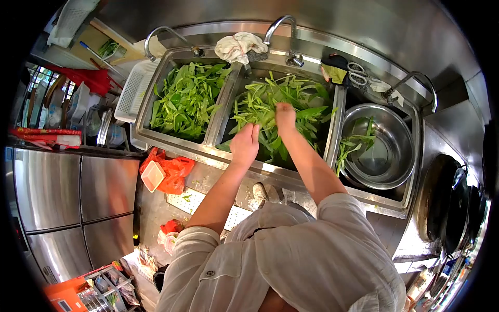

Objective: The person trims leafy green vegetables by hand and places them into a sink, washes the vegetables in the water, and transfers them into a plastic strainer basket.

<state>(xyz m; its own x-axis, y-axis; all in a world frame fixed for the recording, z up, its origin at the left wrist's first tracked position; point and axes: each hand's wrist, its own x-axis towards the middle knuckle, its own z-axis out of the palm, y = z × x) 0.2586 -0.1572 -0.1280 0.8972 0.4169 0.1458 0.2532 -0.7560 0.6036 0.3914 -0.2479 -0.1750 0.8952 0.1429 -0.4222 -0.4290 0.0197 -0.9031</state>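
Leafy green vegetables [270,99] fill the middle sink basin, under a curved faucet [280,28]. Over the front left part of these greens is my left hand [245,144], its fingers close together and pointing into the leaves; what it grips, if anything, is hidden. My right hand [285,117] is closed among the stems at the middle of the basin, and its fingertips are hard to make out. More cut greens [187,99] lie heaped in the left basin. In the right basin, a steel bowl [378,174] has some leaves draped over its left side.
A white cloth [240,47] lies on the sink's back ledge, with scissors [357,74] farther right. A white basket [136,89] stands left of the sinks. Red plastic bags [178,173] are on the floor. Dark pans [442,203] stand at the right.
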